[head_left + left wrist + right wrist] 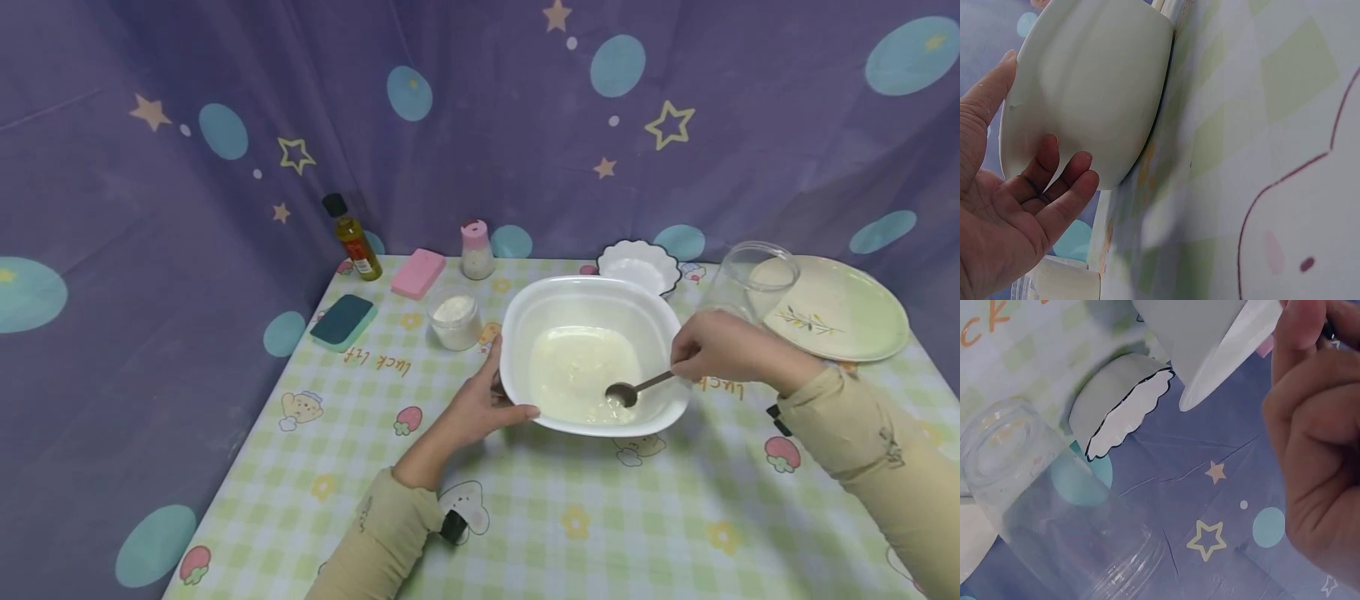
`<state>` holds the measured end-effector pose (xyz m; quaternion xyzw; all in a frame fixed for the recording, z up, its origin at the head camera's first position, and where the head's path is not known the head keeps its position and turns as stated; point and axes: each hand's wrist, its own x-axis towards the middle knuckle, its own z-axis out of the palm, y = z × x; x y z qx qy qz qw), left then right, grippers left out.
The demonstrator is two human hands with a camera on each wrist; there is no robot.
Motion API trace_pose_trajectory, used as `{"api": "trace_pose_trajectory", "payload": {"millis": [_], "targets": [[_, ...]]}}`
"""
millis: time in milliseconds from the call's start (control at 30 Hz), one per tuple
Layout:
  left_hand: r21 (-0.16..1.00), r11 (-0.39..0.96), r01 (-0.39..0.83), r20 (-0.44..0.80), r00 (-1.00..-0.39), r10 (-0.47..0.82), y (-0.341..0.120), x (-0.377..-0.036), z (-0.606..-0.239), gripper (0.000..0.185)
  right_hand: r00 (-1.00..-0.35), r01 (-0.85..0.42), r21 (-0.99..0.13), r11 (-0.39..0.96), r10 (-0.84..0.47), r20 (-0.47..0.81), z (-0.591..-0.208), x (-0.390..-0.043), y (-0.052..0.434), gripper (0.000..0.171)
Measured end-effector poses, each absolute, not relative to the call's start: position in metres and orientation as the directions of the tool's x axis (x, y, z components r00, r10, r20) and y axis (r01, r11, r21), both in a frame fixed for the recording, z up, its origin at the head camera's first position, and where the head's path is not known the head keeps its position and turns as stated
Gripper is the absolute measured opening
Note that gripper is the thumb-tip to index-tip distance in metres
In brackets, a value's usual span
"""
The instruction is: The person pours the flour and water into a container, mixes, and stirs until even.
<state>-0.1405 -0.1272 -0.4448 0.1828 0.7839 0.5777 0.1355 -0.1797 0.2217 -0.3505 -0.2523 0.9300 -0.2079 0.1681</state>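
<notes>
A large white bowl (592, 302) with pale white liquid in it sits mid-table. My left hand (487, 400) holds its near-left rim, thumb on the rim and fingers curled under the outer wall (1085, 94). A metal spoon (636, 389) is pinched by my right hand (712, 350) over the bowl's right rim, its tip lying in the liquid. In the right wrist view the curled fingers (1316, 444) fill the right side, and the spoon is hidden there.
A clear glass jar (746, 279) and a green-white plate (840, 308) stand at the right. Behind the bowl are a small scalloped white dish (639, 265), a pink-capped shaker (476, 248), a cup of white powder (454, 320), an oil bottle (352, 237), and pink (417, 272) and teal (343, 321) sponges.
</notes>
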Motion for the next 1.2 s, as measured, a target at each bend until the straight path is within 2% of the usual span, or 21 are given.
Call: {"api": "trace_pose_trajectory", "payload": {"millis": [167,333,633,900,1033,1200], "targets": [[0.958,0.260,0.122,-0.007,-0.896,0.444,-0.127,-0.140,-0.443,0.119,-0.781,-0.399,-0.529,0.749,-0.580,-0.233,-0.358,-0.180,0.215,0.014],[0.954,0.272,0.129,-0.002,-0.900,0.436,-0.127,-0.139,-0.443,0.119,-0.777,-0.401,-0.576,0.712,-0.598,-0.197,-0.369,-0.180,0.201,0.014],[0.961,0.244,0.133,0.010,-0.894,0.447,-0.126,-0.139,-0.443,0.118,-0.839,-0.428,-0.568,0.703,-0.542,-0.040,-0.389,-0.185,0.173,0.011],[0.958,0.255,0.133,0.005,-0.894,0.448,-0.126,-0.139,-0.442,0.119,-0.918,-0.379,-0.511,0.771,-0.384,0.101,-0.395,-0.199,0.168,0.009],[0.957,0.264,0.122,-0.008,-0.896,0.444,-0.126,-0.139,-0.443,0.119,-0.938,-0.341,-0.467,0.816,-0.330,0.109,-0.393,-0.202,0.176,0.009],[0.957,0.262,0.127,-0.003,-0.895,0.445,-0.127,-0.139,-0.440,0.117,-0.940,-0.336,-0.405,0.850,-0.327,0.093,-0.384,-0.201,0.188,0.010]]}}
